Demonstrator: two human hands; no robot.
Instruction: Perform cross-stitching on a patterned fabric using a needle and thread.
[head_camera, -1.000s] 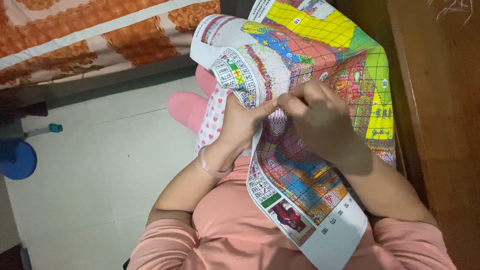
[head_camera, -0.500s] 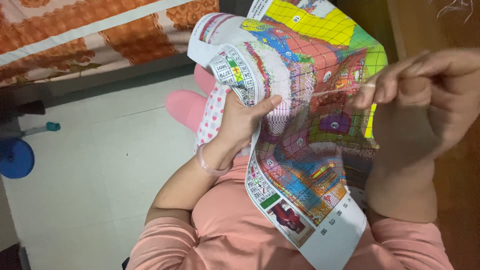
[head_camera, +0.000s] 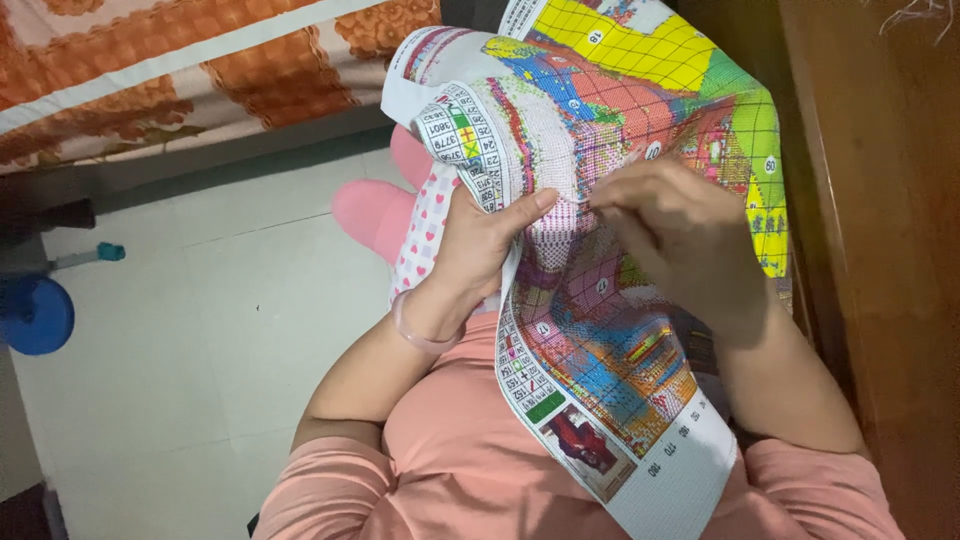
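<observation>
A large cross-stitch canvas (head_camera: 620, 110) with a bright gridded pattern lies over my lap. My left hand (head_camera: 478, 245) grips its left edge, thumb on top of the cloth, a pink bangle on the wrist. My right hand (head_camera: 670, 225) rests on the middle of the canvas with fingertips pinched together near the left thumb; the needle itself is too small to see.
A wooden furniture panel (head_camera: 880, 250) stands close on the right. Pink slippers (head_camera: 370, 215) show under the canvas on the pale tiled floor (head_camera: 200, 330). A blue round object (head_camera: 35, 315) sits at the far left. Orange patterned bedding (head_camera: 180, 60) runs along the top.
My right hand was lifted up and out to the right half a second ago; it has come back down onto the canvas beside the left thumb. The left hand stayed put.
</observation>
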